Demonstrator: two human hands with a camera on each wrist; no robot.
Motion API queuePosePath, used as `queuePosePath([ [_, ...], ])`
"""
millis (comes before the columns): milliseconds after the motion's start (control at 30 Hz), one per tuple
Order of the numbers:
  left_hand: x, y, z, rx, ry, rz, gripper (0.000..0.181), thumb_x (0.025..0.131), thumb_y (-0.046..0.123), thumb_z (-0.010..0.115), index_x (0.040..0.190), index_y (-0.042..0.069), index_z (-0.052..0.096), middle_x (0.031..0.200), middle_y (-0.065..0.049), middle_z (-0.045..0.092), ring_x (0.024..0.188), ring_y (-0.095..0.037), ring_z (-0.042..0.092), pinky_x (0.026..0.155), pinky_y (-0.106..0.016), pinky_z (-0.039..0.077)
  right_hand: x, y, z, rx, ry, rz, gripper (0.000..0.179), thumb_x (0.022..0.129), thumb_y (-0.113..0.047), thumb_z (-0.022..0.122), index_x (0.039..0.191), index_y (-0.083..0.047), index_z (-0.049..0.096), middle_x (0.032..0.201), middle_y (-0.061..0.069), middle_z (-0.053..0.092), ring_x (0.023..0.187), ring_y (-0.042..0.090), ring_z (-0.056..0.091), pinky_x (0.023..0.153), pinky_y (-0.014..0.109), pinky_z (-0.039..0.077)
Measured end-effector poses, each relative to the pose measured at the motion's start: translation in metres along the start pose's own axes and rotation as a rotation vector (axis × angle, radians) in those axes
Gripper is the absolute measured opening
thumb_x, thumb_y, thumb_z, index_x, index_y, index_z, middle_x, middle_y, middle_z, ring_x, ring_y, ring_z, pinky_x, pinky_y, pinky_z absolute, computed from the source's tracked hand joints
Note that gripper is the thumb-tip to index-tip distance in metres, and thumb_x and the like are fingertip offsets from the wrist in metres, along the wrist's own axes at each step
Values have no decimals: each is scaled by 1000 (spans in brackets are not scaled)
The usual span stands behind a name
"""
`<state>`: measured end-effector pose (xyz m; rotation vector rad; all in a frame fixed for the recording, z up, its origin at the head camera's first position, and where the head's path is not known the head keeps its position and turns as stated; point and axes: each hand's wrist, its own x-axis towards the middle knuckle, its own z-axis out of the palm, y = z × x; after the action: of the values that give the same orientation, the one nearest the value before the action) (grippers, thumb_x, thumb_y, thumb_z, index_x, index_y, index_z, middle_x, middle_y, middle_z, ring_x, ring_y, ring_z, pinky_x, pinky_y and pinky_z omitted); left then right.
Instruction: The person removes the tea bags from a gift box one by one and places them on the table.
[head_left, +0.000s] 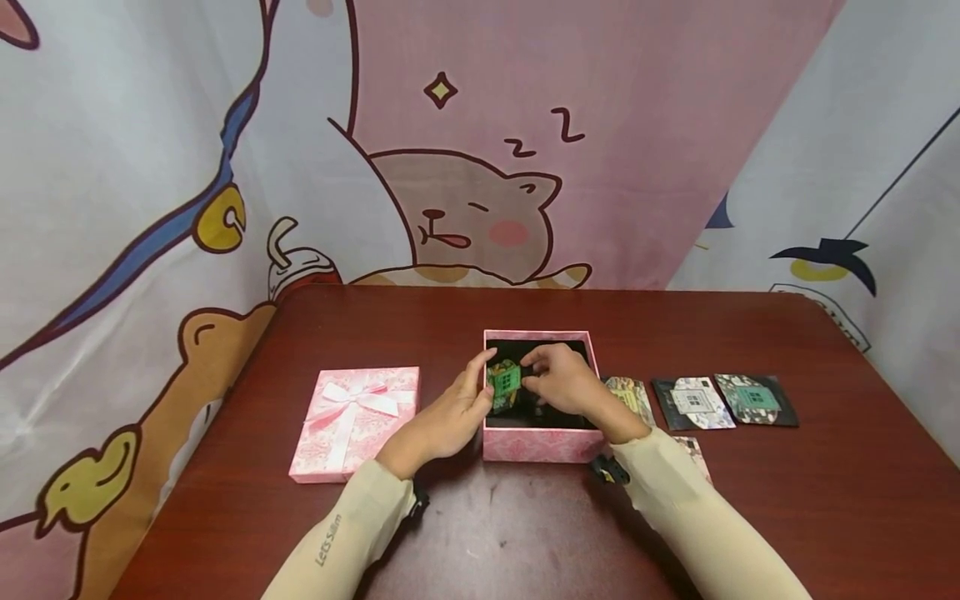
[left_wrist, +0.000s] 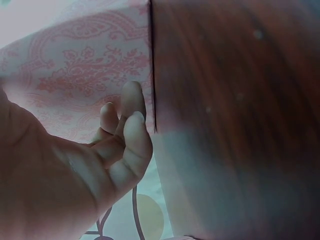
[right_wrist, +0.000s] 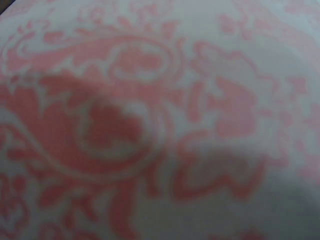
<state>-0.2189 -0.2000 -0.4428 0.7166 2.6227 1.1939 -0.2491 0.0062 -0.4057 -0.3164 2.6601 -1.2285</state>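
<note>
A small patterned packet (head_left: 507, 382) with a green label stands tilted inside the open pink box (head_left: 542, 446), by its left wall. My right hand (head_left: 562, 379) reaches over the box and pinches the packet's right edge. At the box's left side is my left hand (head_left: 450, 417), its thumb at the packet's left edge and its index finger stretched over the rim. In the left wrist view, the other fingers (left_wrist: 134, 140) lie loosely bent against the outer pink wall. Only the blurred pink floral pattern (right_wrist: 125, 110) fills the right wrist view; the right fingers are hidden there.
A pink lid (head_left: 356, 425) with a ribbon bow lies left of the box. Right of it lie several flat packets, among them a white-labelled one (head_left: 693, 403) and a green-labelled one (head_left: 756, 398). A dark small item (head_left: 611, 469) is by the right sleeve. A printed curtain hangs behind the table.
</note>
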Motion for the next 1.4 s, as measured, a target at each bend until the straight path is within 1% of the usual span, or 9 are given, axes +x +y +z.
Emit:
queuePosePath([
  [167, 0, -1, 1, -5, 1, -7, 55, 107, 25, 34, 157, 24, 10, 150, -26, 34, 135, -38, 42, 108, -53, 35, -6, 0, 0, 18, 7, -24, 28, 88, -1, 67, 114, 8, 65, 99, 21, 67, 59, 24, 68, 57, 33, 56],
  [333, 0, -1, 1, -6, 0, -16, 55, 107, 28, 33, 157, 28, 9, 150, -24, 34, 135, -37, 41, 108, -52, 35, -11, -2, -3, 39, 15, -33, 28, 89, -2, 66, 115, 9, 64, 104, 25, 67, 62, 28, 69, 58, 34, 57],
  [467, 0, -1, 1, -5, 3, -16, 56, 107, 30, 33, 157, 30, 8, 149, -23, 35, 136, -36, 41, 109, -52, 35, -15, -6, -8, 59, 12, -39, 30, 90, -2, 66, 117, 9, 63, 110, 28, 65, 62, 25, 69, 60, 36, 58],
  [600, -1, 0, 0, 4, 7, -6, 57, 106, 31, 33, 157, 28, 8, 148, -25, 36, 136, -35, 41, 110, -51, 34, -19, -8, -12, 55, 15, -45, 30, 90, -2, 65, 119, 8, 63, 115, 30, 62, 63, 21, 69, 61, 37, 58],
  [767, 0, -1, 1, 9, 8, 2, 57, 106, 30, 33, 157, 27, 8, 147, -25, 37, 136, -34, 41, 110, -50, 33, -25, -10, -17, 56, 34, -52, 30, 90, -2, 65, 119, 8, 64, 115, 31, 61, 64, 21, 69, 62, 38, 58],
  [1000, 1, -1, 0, 25, 5, 5, 58, 106, 31, 33, 158, 28, 6, 152, -25, 32, 138, -34, 38, 111, -49, 32, -31, -8, -25, 90, 52, -64, 29, 91, 0, 64, 119, 9, 63, 116, 32, 59, 72, 23, 69, 63, 44, 58],
  [1133, 1, -2, 0, 31, 5, 13, 58, 106, 31, 32, 157, 28, 6, 152, -25, 31, 140, -33, 35, 112, -48, 31, -34, -6, -28, 103, 47, -63, 30, 91, 0, 63, 119, 9, 62, 116, 31, 59, 72, 25, 69, 63, 44, 58],
  [1333, 0, -2, 1, 28, 8, 10, 58, 106, 31, 33, 158, 28, 7, 153, -24, 30, 139, -34, 37, 111, -49, 32, -39, -4, -33, 119, 31, -68, 32, 93, -1, 63, 123, 9, 61, 119, 31, 57, 76, 22, 68, 63, 42, 58],
  [1400, 0, -2, 1, 27, 8, 10, 58, 106, 31, 33, 158, 28, 7, 153, -24, 30, 139, -34, 36, 112, -49, 32, -41, -4, -35, 130, 29, -67, 32, 93, -2, 63, 123, 9, 61, 118, 31, 57, 75, 22, 68, 63, 42, 58],
])
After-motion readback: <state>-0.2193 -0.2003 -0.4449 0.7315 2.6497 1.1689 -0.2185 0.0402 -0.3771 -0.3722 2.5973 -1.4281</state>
